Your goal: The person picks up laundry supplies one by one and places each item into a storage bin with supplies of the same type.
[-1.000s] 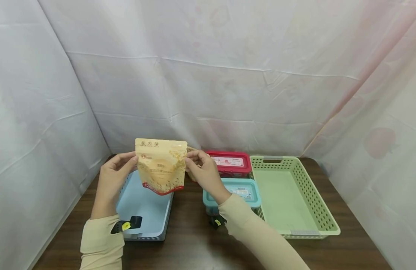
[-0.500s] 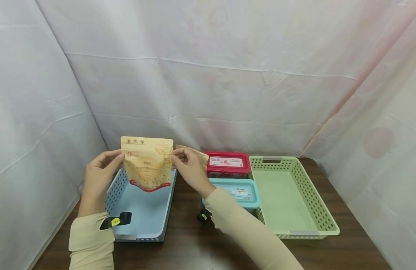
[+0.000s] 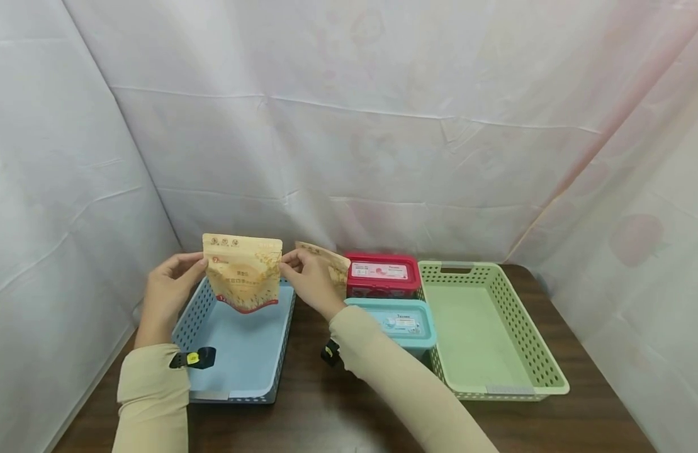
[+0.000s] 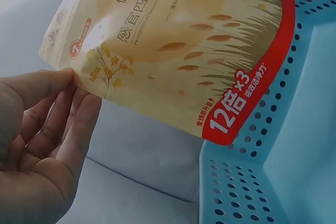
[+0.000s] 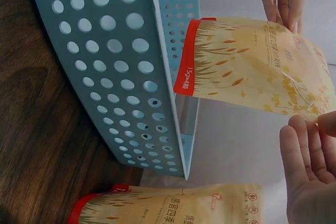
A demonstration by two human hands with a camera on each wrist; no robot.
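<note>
A yellow stand-up pouch (image 3: 243, 274) with a red wavy bottom edge hangs upright over the far part of the blue basket (image 3: 235, 352). My left hand (image 3: 166, 292) pinches its left edge between thumb and fingers. The opposite edge is pinched by my right hand (image 3: 311, 280). In the left wrist view the pouch (image 4: 173, 45) shows printed grass and leaves, with the basket wall (image 4: 236, 187) below it. A second, similar pouch (image 3: 337, 267) stands on the table behind my right hand, partly hidden by it; the right wrist view shows this second pouch (image 5: 173, 205) beside the basket.
A red lidded box (image 3: 382, 275) stands behind a turquoise lidded box (image 3: 402, 321), right of my right hand. Farther right lies a green perforated basket (image 3: 484, 333). White curtains (image 3: 349, 157) hang behind and at both sides of the dark wooden table (image 3: 326, 415).
Both hands have carried the pouch left, from the blue basket's right side to over the basket, and it dips slightly in the last half second. The second pouch has come more into view.
</note>
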